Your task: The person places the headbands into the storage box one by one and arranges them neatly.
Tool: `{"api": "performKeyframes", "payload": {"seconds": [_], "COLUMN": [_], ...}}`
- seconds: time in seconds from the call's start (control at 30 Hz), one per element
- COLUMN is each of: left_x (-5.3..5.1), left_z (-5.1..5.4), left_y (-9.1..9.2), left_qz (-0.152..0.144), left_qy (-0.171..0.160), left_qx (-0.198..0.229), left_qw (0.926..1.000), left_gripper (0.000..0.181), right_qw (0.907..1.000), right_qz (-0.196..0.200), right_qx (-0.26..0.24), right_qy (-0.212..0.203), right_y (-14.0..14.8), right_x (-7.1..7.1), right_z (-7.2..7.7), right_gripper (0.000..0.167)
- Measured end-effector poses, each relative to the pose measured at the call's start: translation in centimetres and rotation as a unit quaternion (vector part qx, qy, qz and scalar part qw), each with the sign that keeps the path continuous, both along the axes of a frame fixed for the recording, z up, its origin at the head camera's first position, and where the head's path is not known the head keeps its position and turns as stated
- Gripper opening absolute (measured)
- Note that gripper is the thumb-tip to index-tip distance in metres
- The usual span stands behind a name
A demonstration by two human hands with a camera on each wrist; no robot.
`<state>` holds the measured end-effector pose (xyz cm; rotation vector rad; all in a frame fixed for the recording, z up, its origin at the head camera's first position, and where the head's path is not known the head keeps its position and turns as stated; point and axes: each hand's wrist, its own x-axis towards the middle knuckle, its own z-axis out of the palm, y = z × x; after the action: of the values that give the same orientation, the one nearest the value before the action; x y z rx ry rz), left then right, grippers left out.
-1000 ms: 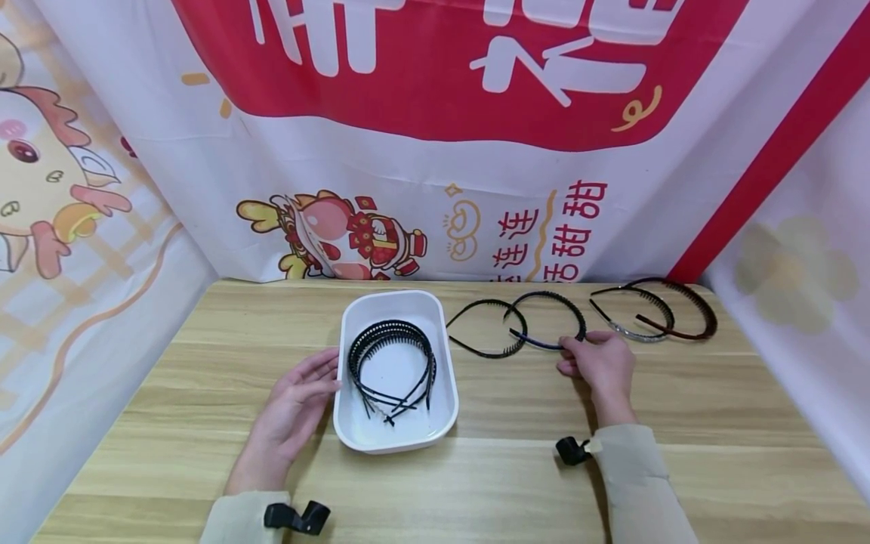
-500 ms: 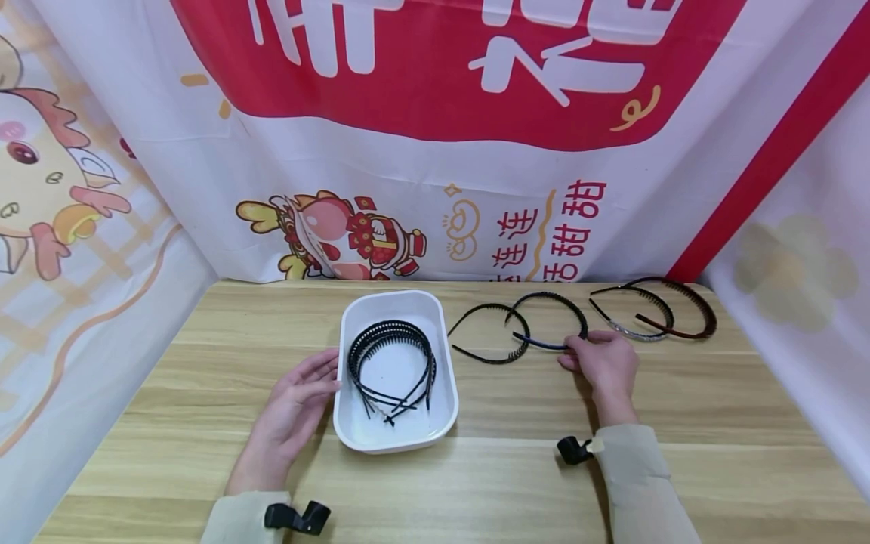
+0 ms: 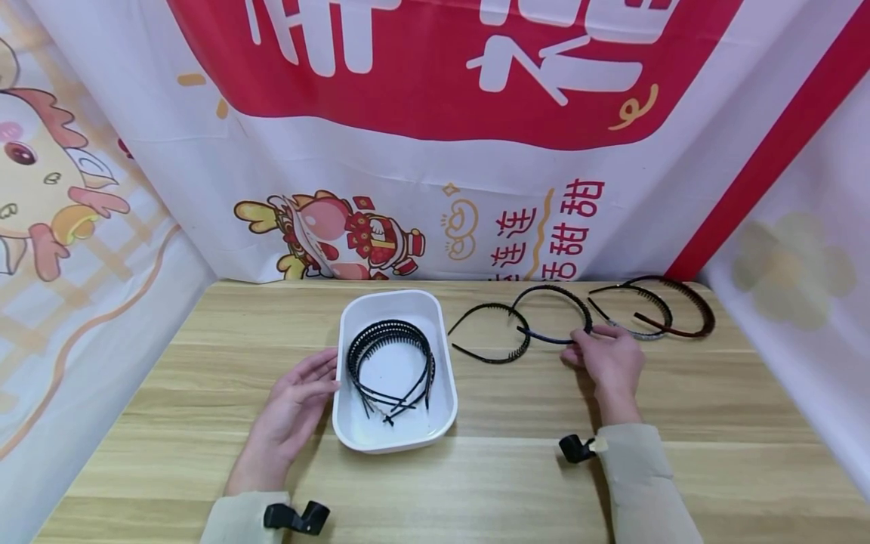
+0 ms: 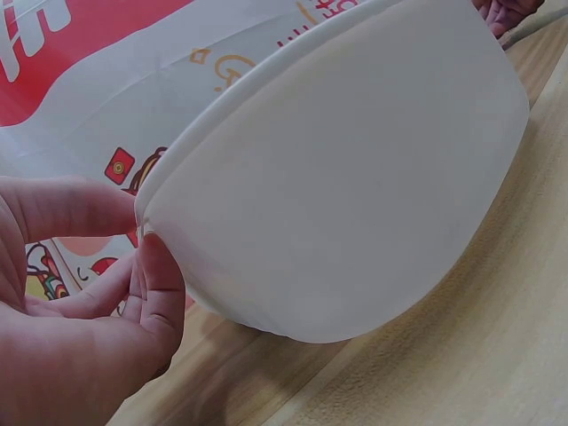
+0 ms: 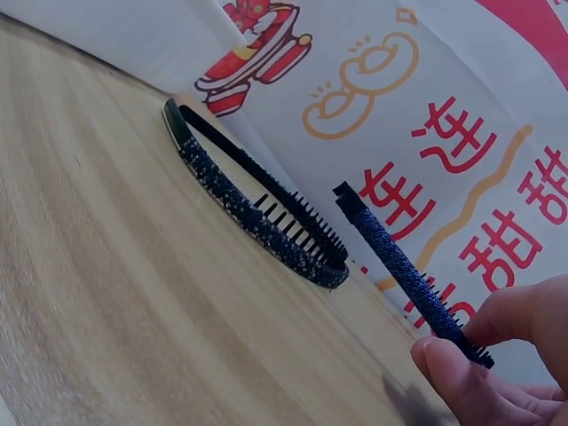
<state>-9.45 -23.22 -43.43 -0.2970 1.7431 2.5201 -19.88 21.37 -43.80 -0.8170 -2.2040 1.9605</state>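
1. The right hand [image 3: 609, 364] pinches the blue hairband [image 5: 406, 271] between thumb and finger, on its toothed curve, with a free tip pointing away from the fingers
2. That band is over the table [image 3: 523, 483], to the right of the tub; from above, one tip overlaps the speckled hairband [image 5: 244, 211], and I cannot tell whether they touch
3. It should be light and springy, likely plastic under a glittery cover: stiff along its width, yet ready to flex if the tips are pulled apart
4. The curve looks the best place to hold, since the rough cover should grip well; the thin tips would probably let it swing, and the teeth could snag another band
5. The left hand [image 3: 297, 408] rests thumb and fingertips against the left side of the white tub [image 4: 337, 195], fingers loosely bent; its smooth wall may be slippery
6. Inside the tub lie black hairbands [image 3: 390, 326], overlapping, so their teeth may tangle
7. Farther right, a brown hairband [image 3: 709, 316] overlaps a silvery one [image 3: 662, 301]
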Motion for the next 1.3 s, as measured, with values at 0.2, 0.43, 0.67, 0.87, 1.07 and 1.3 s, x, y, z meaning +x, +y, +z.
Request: {"api": "performKeyframes", "payload": {"seconds": [0.2,0.43,0.67,0.87,1.07,1.3], "left_x": [0.0,0.0,0.0,0.1,0.1,0.0], "left_z": [0.0,0.0,0.1,0.3,0.4,0.3], "left_y": [0.0,0.0,0.0,0.1,0.1,0.1], "left_qz": [0.001,0.002,0.001,0.0,-0.001,0.001], "left_qy": [-0.001,-0.003,-0.004,-0.003,-0.003,-0.005], "left_qx": [-0.002,-0.002,-0.002,-0.001,0.0,0.0], "left_qw": [1.0,1.0,1.0,1.0,1.0,1.0], "left_gripper": [0.047,0.047,0.047,0.046,0.046,0.047], "right_qw": [0.9999,0.9996,0.9985,0.995,0.9919,0.9887], "right_qz": [0.003,0.019,0.046,0.083,0.104,0.132], "right_qx": [-0.011,-0.011,-0.003,-0.042,-0.058,-0.051], "right_qy": [0.008,0.018,0.031,0.037,0.046,0.049], "right_y": [-0.3,-0.9,-1.6,-2.4,-3.3,-4.1], "right_x": [0.1,0.2,0.5,0.5,0.7,0.9], "right_z": [0.4,1.0,1.6,1.8,2.0,2.3], "right_gripper": [0.062,0.062,0.06,0.058,0.058,0.061]}}
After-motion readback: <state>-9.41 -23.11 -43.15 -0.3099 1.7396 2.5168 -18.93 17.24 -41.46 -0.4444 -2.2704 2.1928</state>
